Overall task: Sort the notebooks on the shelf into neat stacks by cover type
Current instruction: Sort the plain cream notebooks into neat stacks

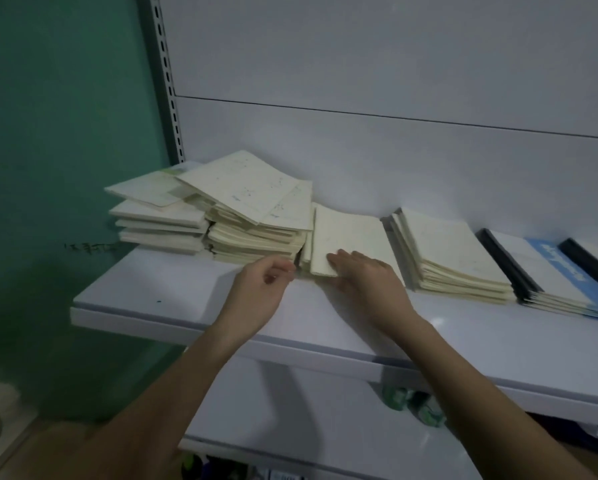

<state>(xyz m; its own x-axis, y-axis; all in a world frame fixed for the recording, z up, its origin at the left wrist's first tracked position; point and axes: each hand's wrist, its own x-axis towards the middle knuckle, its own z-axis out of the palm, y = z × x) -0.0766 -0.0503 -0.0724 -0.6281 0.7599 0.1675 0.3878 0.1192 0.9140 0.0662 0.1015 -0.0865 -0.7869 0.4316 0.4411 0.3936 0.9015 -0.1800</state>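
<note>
**A:** ok so what's the setup? Looks like a dim room, green painted wall (pixel 48 168) on the left, pale grey back panel (pixel 359 64) with a slotted metal upright (pixel 167 81) along its edge.

**B:** yep, and everything sits on a glossy white shelf board (pixel 186 299). Far left there's a messy pile of cream paper-cover notebooks (pixel 242 216), top ones skewed and fanned. Just beside it a low cream stack (pixel 346 237), then a tidier cream stack (pixel 453 258), then blue-and-white notebooks with black spines (pixel 560 282) at the right.

**A:** hands?

**B:** right hand (pixel 366 275) lies flat on the near corner of the low cream stack, fingers straight, pressing down. Left hand (pixel 263 285) is at the gap between the messy pile and that stack, fingers curled; too blurry, can't tell if it's pinching anything.

**A:** below?

**B:** another white shelf (pixel 290 410), some green blurry items (pixel 408 403) under the board.
</note>
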